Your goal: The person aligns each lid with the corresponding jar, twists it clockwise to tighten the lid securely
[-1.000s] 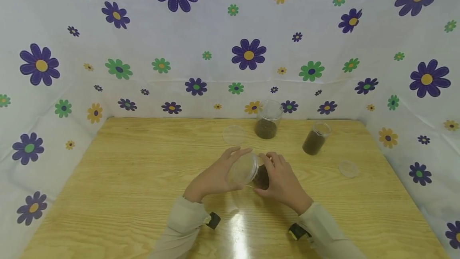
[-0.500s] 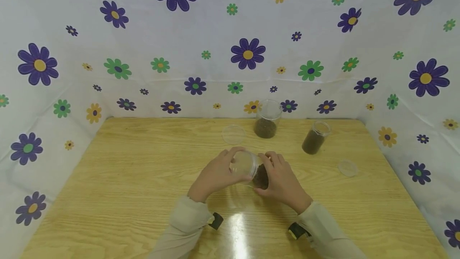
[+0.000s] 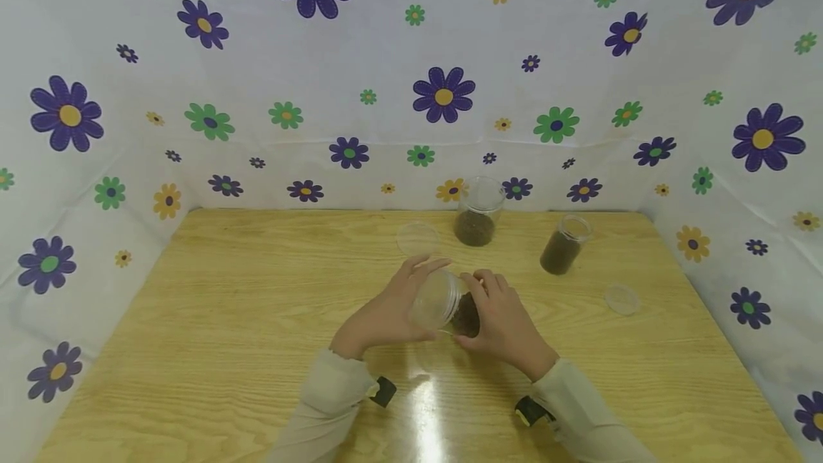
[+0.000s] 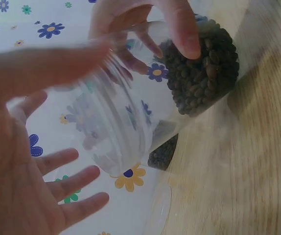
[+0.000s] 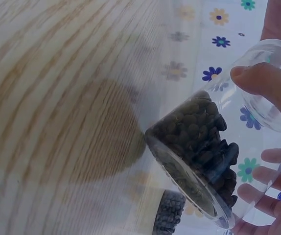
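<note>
A clear jar partly filled with dark coffee beans lies tilted, its mouth end toward the left. Its bottom edge meets its reflection on the tabletop. My right hand grips the jar's side, thumb on one side and fingers round the other. At the mouth end is a clear screw lid. My left hand is around this lid with fingers spread. In the left wrist view its fingertips stand apart from the lid, while the thumb overlaps the rim.
Behind stand a wide open jar and a narrower open jar, both with dark contents. Clear round lids lie on the wooden table, one lid at the back and another lid at right. Flowered cloth encloses the table.
My left fingers closed round the lid half a second ago, and now they are spread again, the hand slightly farther left. The right hand and jar stay nearly in place.
</note>
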`<act>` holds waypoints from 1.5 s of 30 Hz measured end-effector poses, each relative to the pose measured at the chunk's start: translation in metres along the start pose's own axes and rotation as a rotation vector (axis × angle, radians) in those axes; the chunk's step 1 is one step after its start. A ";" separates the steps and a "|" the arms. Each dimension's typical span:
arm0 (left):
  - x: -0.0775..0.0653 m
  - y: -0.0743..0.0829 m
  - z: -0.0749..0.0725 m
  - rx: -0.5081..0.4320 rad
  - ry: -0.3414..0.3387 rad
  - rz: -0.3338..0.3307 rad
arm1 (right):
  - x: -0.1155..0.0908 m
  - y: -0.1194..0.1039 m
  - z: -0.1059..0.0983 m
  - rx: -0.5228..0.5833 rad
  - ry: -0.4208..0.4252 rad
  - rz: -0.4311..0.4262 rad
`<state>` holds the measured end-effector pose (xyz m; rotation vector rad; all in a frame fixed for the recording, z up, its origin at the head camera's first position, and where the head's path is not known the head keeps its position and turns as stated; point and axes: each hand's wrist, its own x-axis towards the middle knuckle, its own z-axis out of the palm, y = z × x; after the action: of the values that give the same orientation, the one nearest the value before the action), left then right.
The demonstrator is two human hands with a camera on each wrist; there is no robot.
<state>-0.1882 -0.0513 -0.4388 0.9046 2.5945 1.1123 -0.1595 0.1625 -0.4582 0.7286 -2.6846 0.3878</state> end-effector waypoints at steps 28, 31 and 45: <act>0.003 0.011 0.004 0.085 0.083 -0.269 | 0.000 0.001 0.000 0.004 -0.006 -0.008; 0.004 0.012 0.007 0.127 0.094 -0.279 | 0.000 0.001 0.000 0.007 -0.006 -0.005; 0.003 0.006 0.009 -0.013 0.089 -0.266 | 0.001 0.002 0.001 0.042 -0.012 0.021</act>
<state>-0.1845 -0.0404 -0.4406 0.4967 2.6749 1.1149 -0.1618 0.1632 -0.4593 0.7172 -2.7048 0.4472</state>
